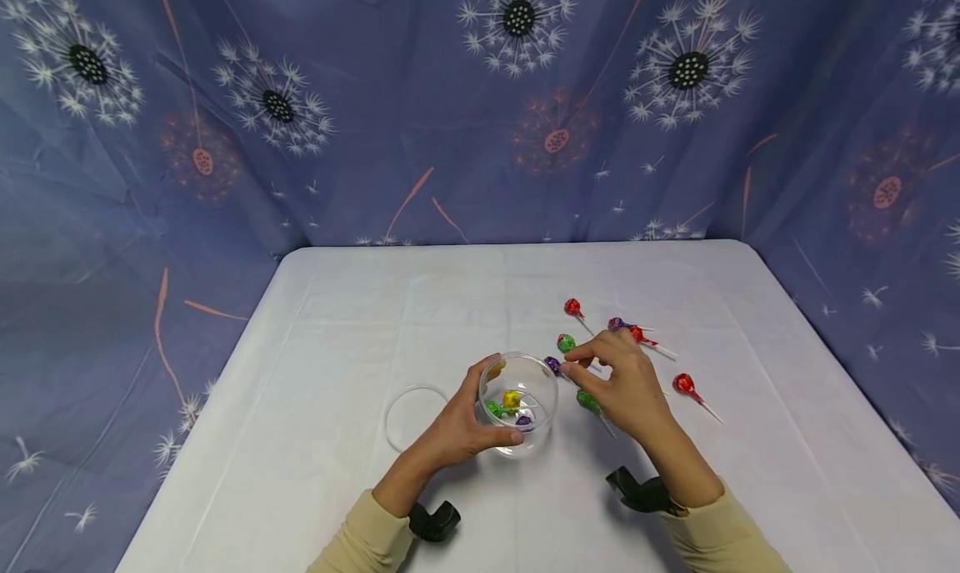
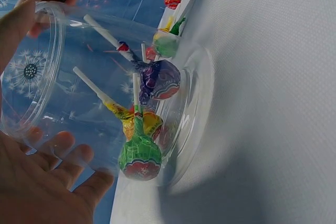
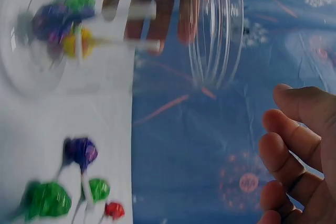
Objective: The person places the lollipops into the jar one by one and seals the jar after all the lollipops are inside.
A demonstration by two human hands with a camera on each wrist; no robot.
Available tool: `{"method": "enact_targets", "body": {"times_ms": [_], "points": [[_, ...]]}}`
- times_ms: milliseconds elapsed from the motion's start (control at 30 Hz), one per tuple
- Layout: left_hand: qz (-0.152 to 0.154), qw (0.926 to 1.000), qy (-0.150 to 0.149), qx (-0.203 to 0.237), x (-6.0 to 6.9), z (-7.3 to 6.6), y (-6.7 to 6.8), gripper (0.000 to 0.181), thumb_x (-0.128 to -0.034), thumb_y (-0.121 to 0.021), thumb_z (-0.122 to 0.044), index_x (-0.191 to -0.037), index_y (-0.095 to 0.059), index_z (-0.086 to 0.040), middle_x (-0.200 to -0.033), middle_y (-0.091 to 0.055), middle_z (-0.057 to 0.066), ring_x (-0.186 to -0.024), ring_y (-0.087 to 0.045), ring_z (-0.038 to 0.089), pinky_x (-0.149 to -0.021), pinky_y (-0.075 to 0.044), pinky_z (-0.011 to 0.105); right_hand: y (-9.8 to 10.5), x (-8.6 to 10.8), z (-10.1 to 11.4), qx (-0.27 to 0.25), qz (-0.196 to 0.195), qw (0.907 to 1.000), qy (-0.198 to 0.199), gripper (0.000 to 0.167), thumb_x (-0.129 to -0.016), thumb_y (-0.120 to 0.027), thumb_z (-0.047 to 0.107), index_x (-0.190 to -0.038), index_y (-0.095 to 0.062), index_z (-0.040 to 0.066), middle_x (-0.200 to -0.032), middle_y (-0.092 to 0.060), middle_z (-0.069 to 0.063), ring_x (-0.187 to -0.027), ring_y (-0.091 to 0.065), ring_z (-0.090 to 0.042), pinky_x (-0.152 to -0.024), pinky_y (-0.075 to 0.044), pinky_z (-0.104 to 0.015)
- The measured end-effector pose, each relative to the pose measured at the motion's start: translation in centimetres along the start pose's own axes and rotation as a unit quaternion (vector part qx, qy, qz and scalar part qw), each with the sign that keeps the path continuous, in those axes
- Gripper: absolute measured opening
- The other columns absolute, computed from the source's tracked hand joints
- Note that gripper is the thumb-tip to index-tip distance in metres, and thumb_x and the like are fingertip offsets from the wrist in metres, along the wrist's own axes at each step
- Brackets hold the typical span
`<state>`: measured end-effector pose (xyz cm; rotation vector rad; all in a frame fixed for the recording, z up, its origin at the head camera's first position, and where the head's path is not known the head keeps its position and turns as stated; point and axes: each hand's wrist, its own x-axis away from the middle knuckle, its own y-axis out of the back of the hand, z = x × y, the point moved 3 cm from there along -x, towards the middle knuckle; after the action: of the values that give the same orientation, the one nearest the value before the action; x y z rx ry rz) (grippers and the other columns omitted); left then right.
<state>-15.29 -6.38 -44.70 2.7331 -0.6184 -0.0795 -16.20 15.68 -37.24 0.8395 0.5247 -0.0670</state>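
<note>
A dandelion-print curtain (image 1: 405, 123) hung at twelve o'clock behind your white tabletop (image 1: 337, 314). Your left hand (image 1: 463, 427) curled round the clear tub (image 1: 536, 436) at your twelve, and your right hand (image 1: 628, 387), loosely bent and empty, hovered near the tub's three o'clock. For the loose lollipops (image 1: 684, 383) from its one to three o'clock, steadying it and pinching sticks (image 1: 711, 411) seemed best.
</note>
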Motion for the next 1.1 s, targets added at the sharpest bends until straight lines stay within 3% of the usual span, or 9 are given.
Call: {"method": "enact_targets", "body": {"times_ms": [267, 500, 800, 1100], "points": [[-0.001, 1.0, 0.0, -0.001, 0.2, -0.2, 0.1, 0.1, -0.0707, -0.082, -0.037, -0.147, -0.019, -0.033, -0.151, -0.032, 0.009, -0.137, -0.034, 0.028, -0.11, -0.025, 0.053, 1.4, 1.1, -2.7, 0.013, 0.005, 0.9969, -0.077, 0.007, -0.079, -0.076, 0.018, -0.085, -0.073, 0.016, -0.082, -0.066, 0.001, -0.086, -0.045, -0.014, -0.069, -0.036, -0.032], [0.0, 1.0, -0.003, -0.002, 0.1, -0.1, 0.0, 0.101, -0.0709, -0.082, -0.037, -0.149, -0.019, -0.029, -0.151, -0.032, 0.01, -0.137, -0.033, 0.029, -0.11, -0.025, 0.053, 1.0, 2.6, -4.3, 0.033, 0.013, 0.9934, -0.109, 0.005, -0.079, -0.076, 0.018, -0.083, -0.073, 0.017, -0.08, -0.065, 0.002, -0.084, -0.048, -0.016, -0.067, -0.037, -0.029], [0.002, 1.0, 0.001, 0.004, 0.2, -0.2, 0.0, 0.101, -0.0706, -0.082, -0.039, -0.149, -0.018, -0.029, -0.152, -0.03, 0.009, -0.139, -0.03, 0.03, -0.111, -0.024, 0.054, -0.5, 4.5, -6.9, 0.041, 0.081, 0.9772, -0.192, 0.011, -0.081, -0.074, 0.022, -0.088, -0.073, 0.014, -0.084, -0.064, -0.002, -0.082, -0.047, -0.019, -0.064, -0.036, -0.025], [0.002, 1.0, -0.002, 0.003, 0.1, -0.1, 0.0, 0.101, -0.0707, -0.082, -0.037, -0.149, -0.018, -0.027, -0.151, -0.031, 0.01, -0.139, -0.031, 0.029, -0.111, -0.024, 0.054, -1.5, 5.2, -8.2, 0.022, 0.133, 0.9657, -0.222, 0.015, -0.081, -0.073, 0.023, -0.09, -0.071, 0.012, -0.078, -0.058, -0.002, -0.078, -0.045, -0.016, -0.061, -0.036, -0.024]]}}
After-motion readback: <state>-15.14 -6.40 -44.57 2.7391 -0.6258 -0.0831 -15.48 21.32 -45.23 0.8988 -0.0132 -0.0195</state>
